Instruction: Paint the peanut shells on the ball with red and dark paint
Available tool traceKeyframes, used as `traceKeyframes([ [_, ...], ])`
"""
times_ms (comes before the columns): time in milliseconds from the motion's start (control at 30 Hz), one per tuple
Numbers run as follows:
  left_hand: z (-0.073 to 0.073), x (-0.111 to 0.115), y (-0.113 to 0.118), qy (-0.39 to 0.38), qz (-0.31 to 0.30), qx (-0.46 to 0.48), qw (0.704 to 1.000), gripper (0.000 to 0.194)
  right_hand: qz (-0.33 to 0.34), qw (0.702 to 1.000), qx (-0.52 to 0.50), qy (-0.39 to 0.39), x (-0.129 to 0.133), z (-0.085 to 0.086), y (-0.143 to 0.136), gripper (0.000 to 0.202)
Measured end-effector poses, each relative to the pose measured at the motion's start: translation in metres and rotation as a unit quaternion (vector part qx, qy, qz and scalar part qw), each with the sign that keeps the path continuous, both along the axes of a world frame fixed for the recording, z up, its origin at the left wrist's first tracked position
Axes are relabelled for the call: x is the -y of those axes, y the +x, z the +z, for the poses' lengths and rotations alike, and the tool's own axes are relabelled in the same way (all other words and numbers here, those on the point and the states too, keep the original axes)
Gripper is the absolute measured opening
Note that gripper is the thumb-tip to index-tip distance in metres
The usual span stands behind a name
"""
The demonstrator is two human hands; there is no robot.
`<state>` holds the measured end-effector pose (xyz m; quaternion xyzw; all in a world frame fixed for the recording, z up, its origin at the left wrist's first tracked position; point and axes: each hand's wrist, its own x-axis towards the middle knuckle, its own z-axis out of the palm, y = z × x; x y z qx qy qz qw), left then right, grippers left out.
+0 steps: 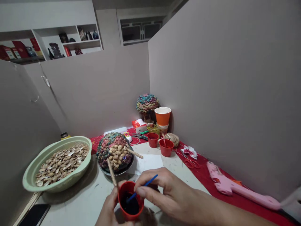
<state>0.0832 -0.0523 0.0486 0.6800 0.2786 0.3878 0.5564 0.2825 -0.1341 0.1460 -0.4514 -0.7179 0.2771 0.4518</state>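
Observation:
My left hand (109, 204) is wrapped round a small red cup (131, 216) with dark liquid inside. Between the thumb and fingers of my right hand (162, 191) is a thin blue stick (150, 180), its lower end down in the cup. Just beyond the cup, a dome covered in coloured shells (103, 147) rests in a dark bowl, with a patch of plain tan shells (118, 153) facing me. Two light sticks (111, 172) jut from the dome, one toward my left hand and one to the right. White paper (151, 163) lies beside the bowl.
At left stands a green basin (88, 150) of shells, with a phone (35, 215) near it. Two red cups (152, 140), orange cups (162, 116), twine (172, 138) and another coloured dome (147, 103) are at the back. A pink glue gun (244, 190) lies right, by grey partitions.

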Motion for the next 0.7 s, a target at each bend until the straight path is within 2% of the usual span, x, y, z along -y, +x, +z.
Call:
traceKeyframes([
  [133, 0.013, -0.005, 0.025, 0.012, -0.05, -0.033, 0.998, 0.045, -0.047, 0.996, -0.07, 0.015, -0.007, -0.008, 0.017, 0.032],
  [300, 0.003, -0.014, 0.035, 0.057, -0.028, -0.06, 0.996, 0.044, -0.09, 0.988, -0.122, 0.003, -0.015, -0.029, 0.029, 0.043],
  [400, -0.001, -0.019, 0.03, 0.067, -0.045, -0.094, 0.992, 0.041, -0.105, 0.989, -0.105, 0.021, -0.017, -0.036, 0.03, 0.043],
  [533, 0.002, -0.022, 0.029, 0.056, -0.07, -0.1, 0.991, 0.042, -0.099, 0.992, -0.044, 0.058, -0.02, -0.043, 0.027, 0.037],
  [700, -0.001, -0.019, 0.034, 0.028, -0.024, -0.053, 0.998, 0.045, -0.083, 0.992, 0.017, 0.097, -0.022, -0.051, 0.022, 0.031],
])
